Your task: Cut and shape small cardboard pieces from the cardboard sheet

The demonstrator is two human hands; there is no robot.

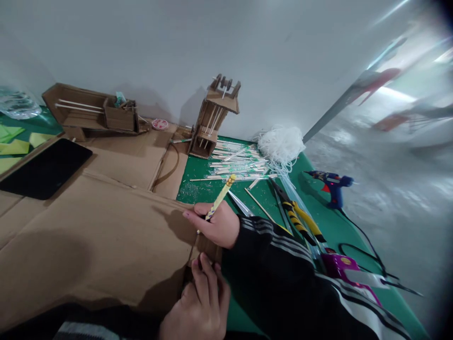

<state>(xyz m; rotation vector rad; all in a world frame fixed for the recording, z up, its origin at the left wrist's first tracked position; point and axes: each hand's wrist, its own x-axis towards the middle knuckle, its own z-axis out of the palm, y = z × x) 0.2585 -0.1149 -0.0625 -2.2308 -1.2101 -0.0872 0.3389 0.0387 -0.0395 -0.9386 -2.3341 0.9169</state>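
My right hand (221, 224) is closed around a yellow patterned pencil (220, 196), its eraser end pointing up and its tip hidden. The hand rests at the right edge of a large brown cardboard sheet (116, 236). Just below it, my left hand (203, 297) lies with fingers extended over a small cardboard piece (208, 246) at the sheet's edge. Nothing shows in the left hand's grasp. Scissor blades (241, 204) show beside my right wrist.
Two cardboard constructions (95, 113) (215, 115) stand at the back. A black phone (47, 167) lies left. Wrapped sticks (240, 160), white string (279, 146), pliers (297, 215), a blue glue gun (332, 184) and a purple item (341, 267) lie right.
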